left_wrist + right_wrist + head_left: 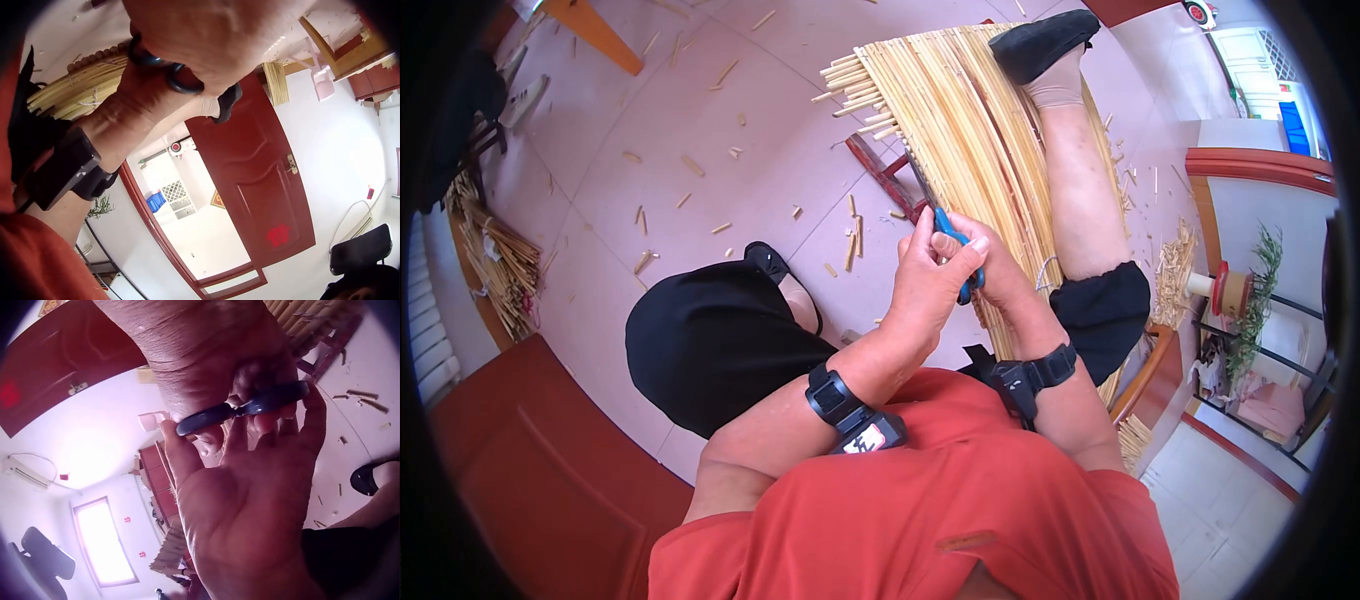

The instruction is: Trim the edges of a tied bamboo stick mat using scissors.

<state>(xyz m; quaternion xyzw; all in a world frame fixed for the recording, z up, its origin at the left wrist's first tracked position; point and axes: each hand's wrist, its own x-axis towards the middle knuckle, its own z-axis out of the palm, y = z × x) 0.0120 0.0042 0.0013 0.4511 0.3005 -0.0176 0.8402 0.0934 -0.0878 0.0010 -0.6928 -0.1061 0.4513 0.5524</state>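
Both hands are at the blue-handled scissors (941, 222), whose dark blades point away along the left edge of a mat of straw-coloured stalks (980, 120). My right hand (1000, 272) grips the handles with its fingers in the loops. Around the same handles, my left hand (922, 285) squeezes from the other side, thumb and fingers on the outer edges. In the right wrist view the dark handle loops (275, 399) show between the left palm (250, 500) and the right hand (219, 356). A black-shoed foot (1045, 48) rests on the mat.
Under the mat stands a red wooden frame (887, 175). Short cut stalk pieces (855, 235) litter the tiled floor. Stalk bundles (495, 255) lie at the left, and a rack with a plant (1265, 285) stands at the right. The left knee (710, 320) is bent.
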